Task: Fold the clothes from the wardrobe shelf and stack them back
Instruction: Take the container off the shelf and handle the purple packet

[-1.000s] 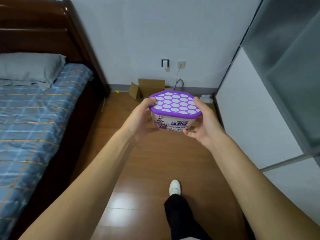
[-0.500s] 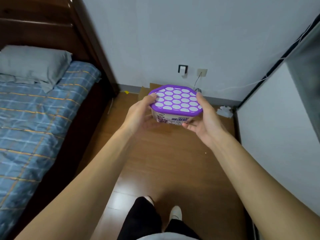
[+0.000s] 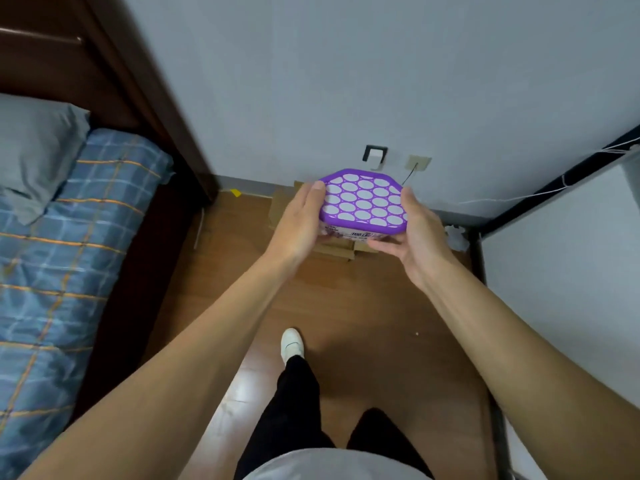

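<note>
Both hands grip a purple-lidded tub in mid-air above the wooden floor; no clothes or wardrobe shelf can be made out.

The bed runs off the left edge, only its checked blue cover, dark headboard and part of a grey pillow in sight. The white panel on the right is cut off, so what it belongs to is unclear. The wooden floor fills the gap between bed and panel up to the grey wall, where a cardboard box lies mostly hidden behind the hands. The left hand clasps the left side of the tub, the right hand its right side and underside; the label is too blurred to read. One white shoe shows below.
</note>
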Tool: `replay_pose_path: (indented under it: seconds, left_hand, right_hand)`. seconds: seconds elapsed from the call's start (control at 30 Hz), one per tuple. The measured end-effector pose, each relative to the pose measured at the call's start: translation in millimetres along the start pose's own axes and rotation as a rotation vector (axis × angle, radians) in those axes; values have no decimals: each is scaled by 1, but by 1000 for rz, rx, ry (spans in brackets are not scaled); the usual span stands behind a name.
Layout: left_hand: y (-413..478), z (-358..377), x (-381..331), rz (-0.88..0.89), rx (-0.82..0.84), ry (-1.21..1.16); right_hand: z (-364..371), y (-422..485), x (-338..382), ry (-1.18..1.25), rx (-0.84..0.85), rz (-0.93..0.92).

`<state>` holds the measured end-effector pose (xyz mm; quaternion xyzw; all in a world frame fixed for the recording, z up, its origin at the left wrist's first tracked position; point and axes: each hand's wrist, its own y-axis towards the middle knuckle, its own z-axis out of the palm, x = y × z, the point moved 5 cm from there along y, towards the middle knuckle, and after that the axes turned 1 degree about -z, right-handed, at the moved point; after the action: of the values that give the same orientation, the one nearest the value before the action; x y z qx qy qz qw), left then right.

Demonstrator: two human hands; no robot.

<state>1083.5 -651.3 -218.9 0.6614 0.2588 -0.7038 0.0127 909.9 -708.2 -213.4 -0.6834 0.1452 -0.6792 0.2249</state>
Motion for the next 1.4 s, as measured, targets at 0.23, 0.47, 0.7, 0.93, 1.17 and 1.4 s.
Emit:
replay_pose_path:
  seconds: [0.23,0.47,0.7,0.93,1.17,1.4]
  left_hand:
    - [101,-20,-29,-30,21,96]
    - [174,-14,-24,-16,19,139]
    - [252,0,29,-135,-69,142]
    - [356,12,129,-179,-23,218]
    - [462,10,277,-179,20,340]
    - [539,0,444,-263,56,357]
  right_hand:
    - [45,84,31,51,-46,11]
    - [51,163,25,110,-77,45]
    - [56,260,-8,57,-26,117]
    - [55,370,-102,86,-25,192]
    - [67,483,-223,35,-73,213]
    - [82,578,-364,-57,-65,322]
